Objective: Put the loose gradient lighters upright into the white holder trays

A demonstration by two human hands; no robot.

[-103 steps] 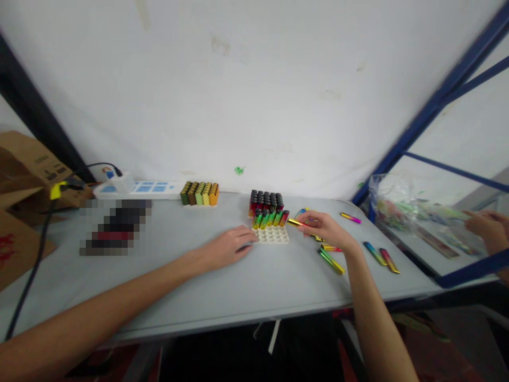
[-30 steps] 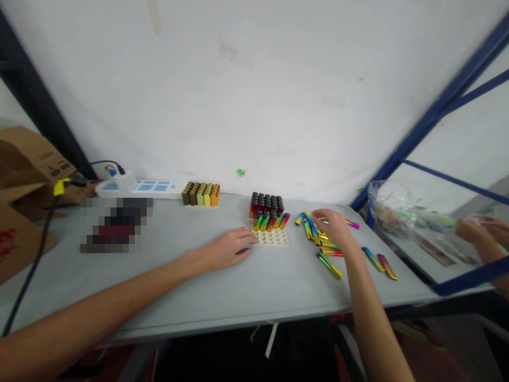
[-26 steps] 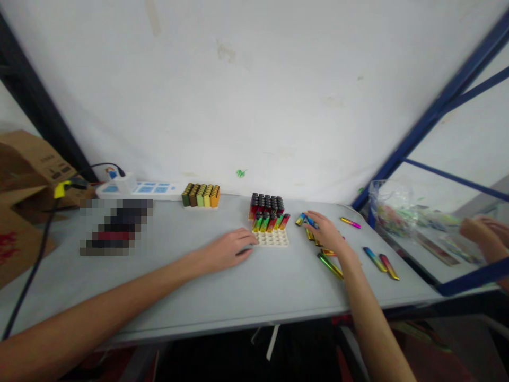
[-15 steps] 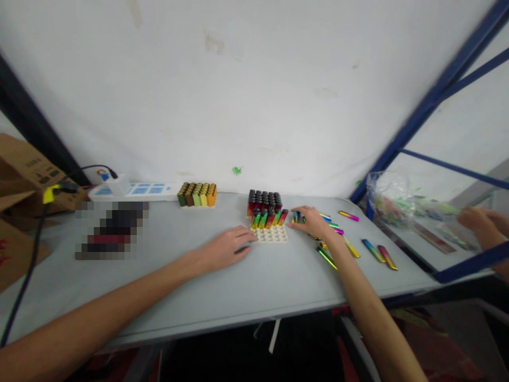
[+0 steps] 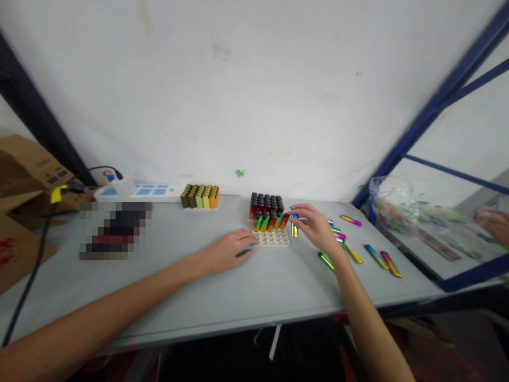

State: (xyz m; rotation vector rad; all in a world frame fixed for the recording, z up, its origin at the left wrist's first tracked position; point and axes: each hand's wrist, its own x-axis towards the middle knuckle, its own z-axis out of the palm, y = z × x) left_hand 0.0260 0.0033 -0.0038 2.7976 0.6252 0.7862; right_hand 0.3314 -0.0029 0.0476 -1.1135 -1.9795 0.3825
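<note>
My left hand (image 5: 228,250) rests on the table with fingers stretched, its fingertips at the left edge of a white tray (image 5: 274,240) with holes. Upright lighters (image 5: 270,222) in green, red and yellow fill the tray's back part. Behind them stands a block of dark red lighters with black tops (image 5: 267,202). My right hand (image 5: 312,223) hovers at the tray's right side, fingers apart, near the end lighter. Just below its fingertips is a shiny blue and gold sleeve (image 5: 294,226). More metallic sleeves (image 5: 352,252) lie scattered to the right, some partly hidden by my right hand.
Another block of lighters (image 5: 200,197) stands back left, by a white power strip (image 5: 153,192). A blurred dark object (image 5: 119,228) and cardboard boxes (image 5: 27,175) are farther left. Past the blue frame (image 5: 421,124) are plastic bags (image 5: 395,204) and another person's hand (image 5: 497,225).
My right hand has shifted slightly left and uncovered more of the blue and gold sleeve. My left hand remains by the tray. The camera view has shifted slightly.
</note>
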